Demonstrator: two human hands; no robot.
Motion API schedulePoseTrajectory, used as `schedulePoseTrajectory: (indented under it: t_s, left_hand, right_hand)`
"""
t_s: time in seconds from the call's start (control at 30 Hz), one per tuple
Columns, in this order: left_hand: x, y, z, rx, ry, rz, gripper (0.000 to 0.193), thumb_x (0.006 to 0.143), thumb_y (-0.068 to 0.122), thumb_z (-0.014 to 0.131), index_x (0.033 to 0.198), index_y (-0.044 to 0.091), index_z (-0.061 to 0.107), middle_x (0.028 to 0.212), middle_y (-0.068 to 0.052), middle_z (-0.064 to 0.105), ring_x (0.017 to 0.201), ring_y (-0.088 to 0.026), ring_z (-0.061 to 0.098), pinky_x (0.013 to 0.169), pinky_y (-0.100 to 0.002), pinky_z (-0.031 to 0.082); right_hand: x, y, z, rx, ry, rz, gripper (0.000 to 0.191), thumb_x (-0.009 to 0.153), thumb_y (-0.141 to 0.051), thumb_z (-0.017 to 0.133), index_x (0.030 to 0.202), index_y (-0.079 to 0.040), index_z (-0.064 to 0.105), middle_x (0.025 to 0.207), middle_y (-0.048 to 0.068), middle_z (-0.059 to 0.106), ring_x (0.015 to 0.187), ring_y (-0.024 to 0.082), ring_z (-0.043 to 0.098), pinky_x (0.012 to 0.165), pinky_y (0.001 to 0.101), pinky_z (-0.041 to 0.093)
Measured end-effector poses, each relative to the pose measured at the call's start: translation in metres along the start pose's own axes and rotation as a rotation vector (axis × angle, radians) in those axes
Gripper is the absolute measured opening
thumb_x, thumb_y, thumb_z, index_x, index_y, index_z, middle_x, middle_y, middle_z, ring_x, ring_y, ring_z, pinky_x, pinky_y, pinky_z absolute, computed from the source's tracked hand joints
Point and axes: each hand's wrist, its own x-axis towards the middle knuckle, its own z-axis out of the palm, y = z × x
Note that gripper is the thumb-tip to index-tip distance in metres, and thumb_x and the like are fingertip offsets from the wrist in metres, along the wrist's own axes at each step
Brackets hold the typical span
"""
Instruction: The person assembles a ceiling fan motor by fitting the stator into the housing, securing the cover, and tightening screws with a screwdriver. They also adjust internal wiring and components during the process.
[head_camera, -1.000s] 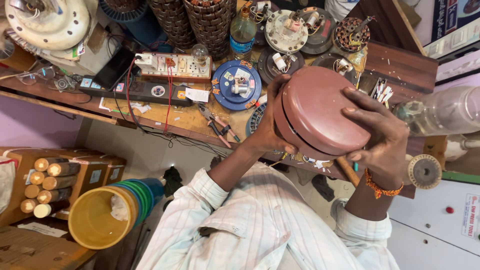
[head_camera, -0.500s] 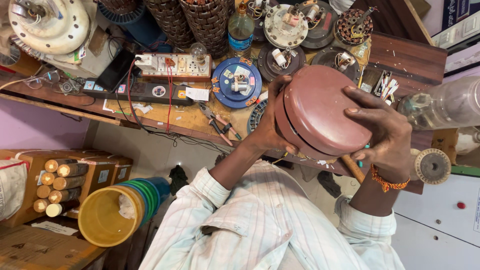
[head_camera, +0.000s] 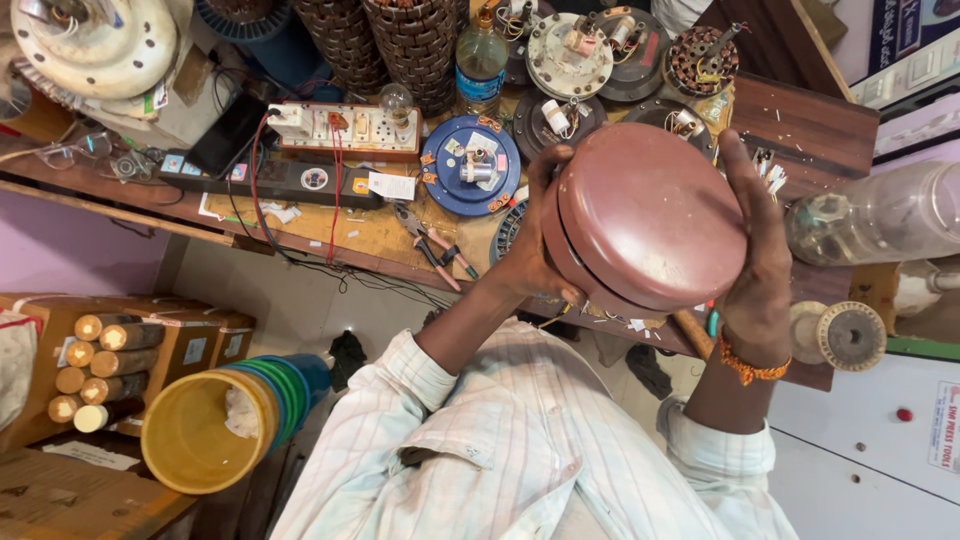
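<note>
We see a bright, evenly lit scene, with soft light and no hard shadows on the wooden bench (head_camera: 380, 235). A dull sheen lies across the face of the round maroon motor cover (head_camera: 650, 215), and paler scuffs on it catch the light. The clear plastic bottle (head_camera: 890, 215) at the right shows a washed-out glare. Under the bench the floor turns dimmer, and the inside of the yellow bucket (head_camera: 195, 435) sits in gentle shade. Focus is sharp through the middle; the striped shirt (head_camera: 520, 450) close to the lens looks slightly soft. The wide lens bends the bench edge and stretches things near the corners.
</note>
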Motion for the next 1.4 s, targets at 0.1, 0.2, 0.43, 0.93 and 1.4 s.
schedulePoseTrajectory:
  t_s: [0.1,0.2,0.43,0.93,1.4]
  left_hand:
    - [-0.001,0.001,-0.002,0.01,-0.001,0.004,0.147,0.054,0.044,0.104,0.163,0.026,0.007,0.162,-0.008,0.028,0.156,-0.027,0.029,0.132,-0.046,0.029]
    - [-0.004,0.001,-0.008,0.039,-0.031,0.022,0.147,0.055,0.042,0.105,0.162,0.026,0.006,0.161,-0.008,0.029,0.155,-0.027,0.03,0.131,-0.046,0.03]
    - [-0.007,-0.002,-0.014,0.143,-0.127,0.135,0.134,0.054,0.038,0.103,0.157,0.03,0.019,0.171,-0.011,0.017,0.156,-0.026,0.022,0.13,-0.042,0.023]
    - [-0.009,0.023,-0.012,0.243,-0.284,0.197,0.12,0.063,0.04,0.105,0.153,0.04,0.024,0.172,-0.008,0.009,0.158,-0.028,0.014,0.131,-0.046,0.025]
    - [-0.001,0.024,-0.004,0.345,-0.383,0.201,0.12,0.071,0.043,0.108,0.154,0.043,0.023,0.172,-0.002,0.005,0.159,-0.025,0.008,0.133,-0.045,0.026]
  right_hand:
    - [-0.012,-0.003,0.004,-0.076,0.129,0.328,0.117,0.09,-0.09,0.016,0.172,-0.007,0.026,0.13,0.023,0.059,0.112,0.022,0.053,0.099,0.0312,0.04]
    - [-0.021,0.002,0.002,0.105,0.083,0.411,0.115,0.094,-0.089,0.026,0.165,0.0,0.029,0.164,0.02,0.043,0.151,0.023,0.043,0.127,0.0307,0.027]
    - [-0.051,0.017,0.011,0.768,0.25,0.661,0.112,0.085,-0.083,0.046,0.161,-0.001,0.033,0.158,0.016,0.046,0.139,0.029,0.05,0.117,0.0445,0.043]
    - [-0.079,0.021,-0.002,0.783,0.08,0.677,0.073,0.111,-0.054,0.053,0.144,0.01,0.043,0.105,0.03,0.067,0.063,0.036,0.069,0.049,0.0429,0.057]
    - [-0.107,0.037,-0.011,0.719,0.235,0.616,0.066,0.113,-0.06,0.049,0.129,0.004,0.054,0.093,0.02,0.069,0.052,0.025,0.062,0.037,0.0298,0.047]
